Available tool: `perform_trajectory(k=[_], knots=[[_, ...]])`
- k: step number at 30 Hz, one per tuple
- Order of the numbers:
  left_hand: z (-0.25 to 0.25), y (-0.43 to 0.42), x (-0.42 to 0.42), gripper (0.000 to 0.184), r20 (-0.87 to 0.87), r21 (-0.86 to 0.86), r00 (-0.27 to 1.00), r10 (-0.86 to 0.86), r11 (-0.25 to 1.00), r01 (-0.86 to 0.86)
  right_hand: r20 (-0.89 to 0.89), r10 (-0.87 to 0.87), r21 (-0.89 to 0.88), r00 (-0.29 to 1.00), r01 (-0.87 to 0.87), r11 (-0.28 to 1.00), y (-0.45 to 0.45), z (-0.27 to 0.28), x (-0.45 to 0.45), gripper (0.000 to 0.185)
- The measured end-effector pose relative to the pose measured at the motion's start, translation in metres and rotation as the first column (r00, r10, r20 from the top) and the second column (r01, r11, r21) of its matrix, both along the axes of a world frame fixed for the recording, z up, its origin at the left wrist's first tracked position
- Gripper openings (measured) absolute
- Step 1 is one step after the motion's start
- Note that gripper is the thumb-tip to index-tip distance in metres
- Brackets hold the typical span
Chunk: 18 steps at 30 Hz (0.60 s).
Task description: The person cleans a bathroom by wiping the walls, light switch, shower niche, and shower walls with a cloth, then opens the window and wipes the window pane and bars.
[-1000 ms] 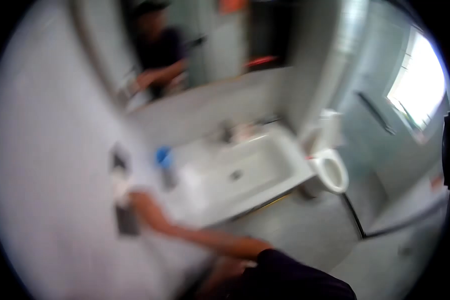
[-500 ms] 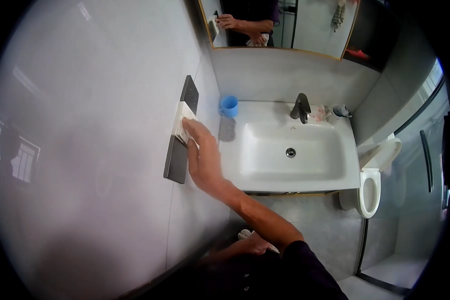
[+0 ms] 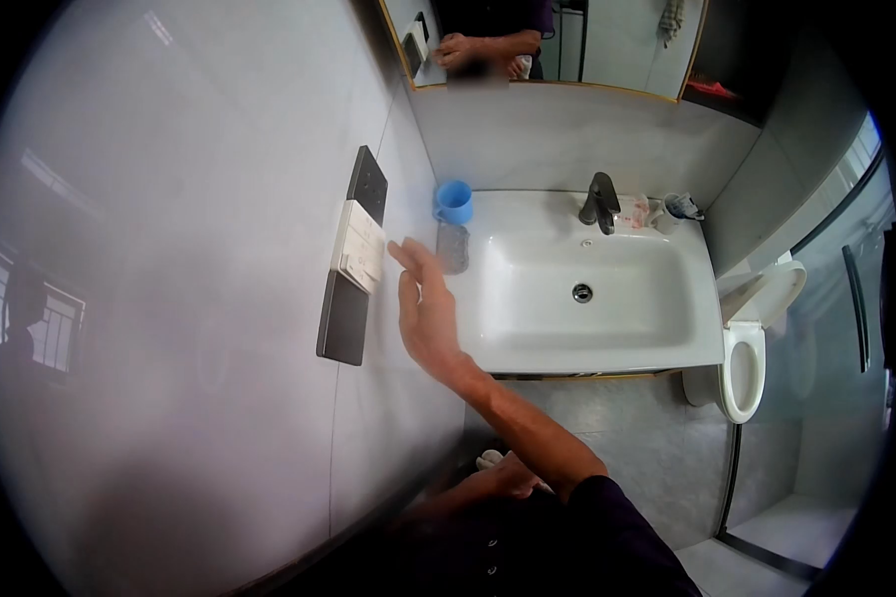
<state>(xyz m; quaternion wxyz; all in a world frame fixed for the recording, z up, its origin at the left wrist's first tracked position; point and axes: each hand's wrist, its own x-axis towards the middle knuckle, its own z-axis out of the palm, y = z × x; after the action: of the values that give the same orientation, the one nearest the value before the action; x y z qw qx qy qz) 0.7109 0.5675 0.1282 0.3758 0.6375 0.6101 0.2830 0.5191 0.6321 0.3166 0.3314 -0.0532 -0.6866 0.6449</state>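
Observation:
My right hand (image 3: 428, 318) hovers beside the wall, fingers stretched out and holding nothing. A small gap separates its fingertips from a white switch plate (image 3: 363, 244), which sits in the middle of a long dark wall panel (image 3: 346, 316). Low against my body, my left hand (image 3: 508, 479) is closed around a crumpled white cloth (image 3: 489, 459). Most of that cloth is hidden by the hand and my right forearm.
Right of my hand stands a white washbasin (image 3: 508, 343) with a dark faucet (image 3: 599, 202). A blue mug (image 3: 455, 202) and a grey patch lie at its left corner. Above hangs a mirror (image 3: 627, 50); a toilet (image 3: 742, 373) stands at right.
My right hand has come off the white switch plate and moved right, away from the wall. The left hand stays low with the cloth.

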Motion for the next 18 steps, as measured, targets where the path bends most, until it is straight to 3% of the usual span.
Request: perform_trajectory(k=[3,5,8,11,12,15,18], knots=[[-0.005,-0.001,-0.001,0.034,0.009,-0.003,1.0,0.003,1.0,-0.003,-0.032,-0.01,0.108,0.999,0.013,0.994,-0.002,-0.005,-0.004,0.037],[0.015,0.002,-0.008,0.034,0.04,-0.062,0.999,0.007,0.998,-0.004,-0.061,-0.03,0.081,0.998,0.034,0.996,-0.003,-0.008,-0.007,0.038],[0.023,0.003,-0.013,0.051,-0.074,-0.236,0.991,-0.112,0.967,0.092,-0.056,-0.027,0.06,0.998,0.03,0.998,-0.001,-0.006,-0.011,0.039],[0.006,-0.003,-0.006,0.038,0.028,-0.158,0.993,0.114,0.981,-0.108,-0.031,0.021,-0.016,0.999,-0.021,1.0,0.001,0.001,-0.014,0.038],[0.006,-0.004,-0.005,0.038,0.051,-0.131,0.992,0.113,0.986,-0.106,-0.027,0.042,-0.049,0.999,-0.044,0.998,0.001,0.004,-0.015,0.037],[0.01,0.011,-0.022,0.038,0.047,-0.096,0.997,0.068,0.993,-0.064,-0.129,-0.097,0.168,0.987,0.118,0.979,-0.001,-0.01,-0.02,0.041],[0.011,0.028,-0.043,0.038,0.042,-0.109,0.996,0.078,0.991,-0.073,-0.165,-0.068,0.165,0.984,0.095,0.982,0.001,-0.016,-0.018,0.04]])
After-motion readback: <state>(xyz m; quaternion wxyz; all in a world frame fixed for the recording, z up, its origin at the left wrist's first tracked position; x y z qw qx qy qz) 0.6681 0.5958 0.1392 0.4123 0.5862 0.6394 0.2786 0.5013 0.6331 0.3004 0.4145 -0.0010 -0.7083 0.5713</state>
